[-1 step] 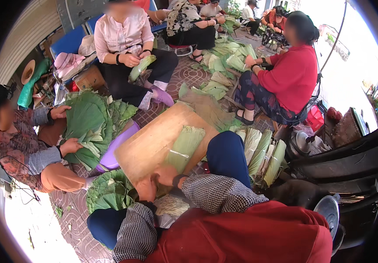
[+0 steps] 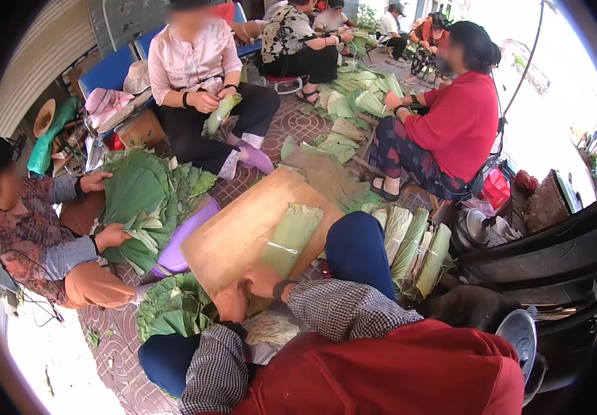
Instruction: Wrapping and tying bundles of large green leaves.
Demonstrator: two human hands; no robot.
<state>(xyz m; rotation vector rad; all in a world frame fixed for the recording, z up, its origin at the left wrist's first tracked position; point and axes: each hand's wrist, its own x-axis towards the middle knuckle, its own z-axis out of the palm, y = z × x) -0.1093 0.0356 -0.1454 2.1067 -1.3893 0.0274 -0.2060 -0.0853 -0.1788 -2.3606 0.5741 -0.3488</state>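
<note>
left hand (image 2: 232, 303) and right hand (image 2: 264, 281) sit close together by the wooden surface (image 2: 239, 225); what they grip, if anything, i cannot tell. just beyond, the leaf bundle (image 2: 299, 229) lies flat, likely light, bendable, easily torn, best held near its white tie (image 2: 282, 247).
</note>
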